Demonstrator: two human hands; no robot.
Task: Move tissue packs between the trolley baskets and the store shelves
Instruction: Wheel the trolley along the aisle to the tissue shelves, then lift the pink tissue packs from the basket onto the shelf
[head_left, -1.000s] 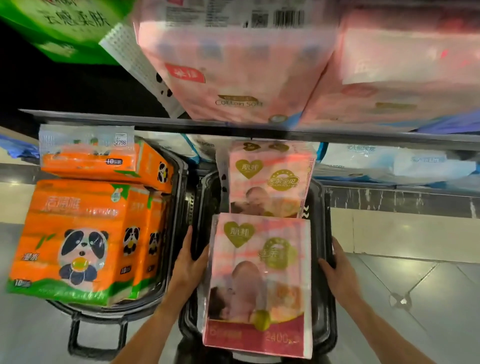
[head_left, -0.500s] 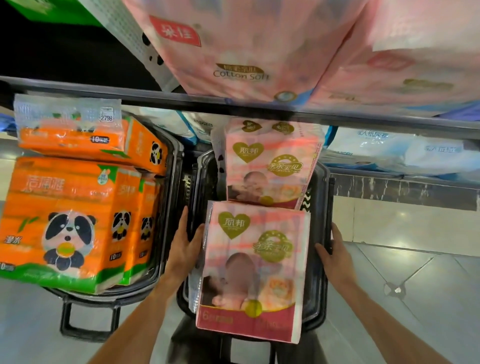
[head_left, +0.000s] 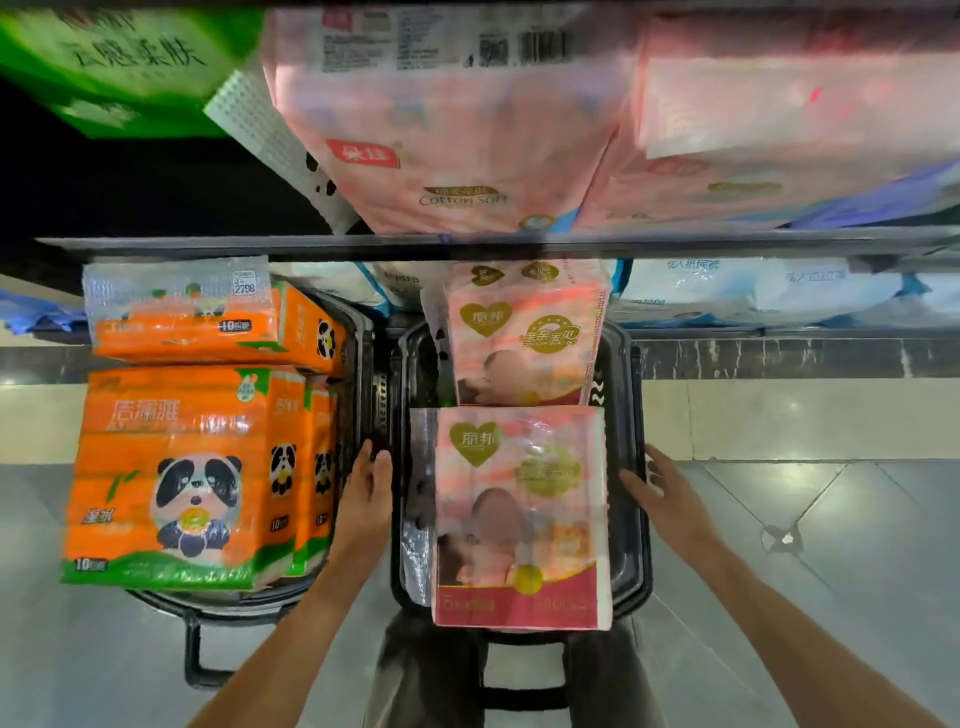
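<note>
A pink tissue pack (head_left: 519, 519) lies on top of the right black trolley basket (head_left: 631, 519), with a second pink pack (head_left: 524, 332) behind it. My left hand (head_left: 366, 493) is at the pack's left side by the basket's left rim, fingers straight. My right hand (head_left: 660, 493) is at the basket's right rim, a little apart from the pack, fingers relaxed. Neither hand grips anything. The left basket (head_left: 358, 358) holds orange panda tissue packs (head_left: 182, 473), with another orange pack (head_left: 208, 312) on top.
A metal shelf edge (head_left: 467, 244) runs across above the baskets, carrying large pink packs (head_left: 452, 119) and a green pack (head_left: 114, 57). White and blue packs (head_left: 753, 291) fill the lower shelf at right. Grey tiled floor (head_left: 831, 545) lies to the right.
Both hands have come slightly off the pink pack's sides and sit at the basket rims. The view has tilted up and down; the packs stay where they were.
</note>
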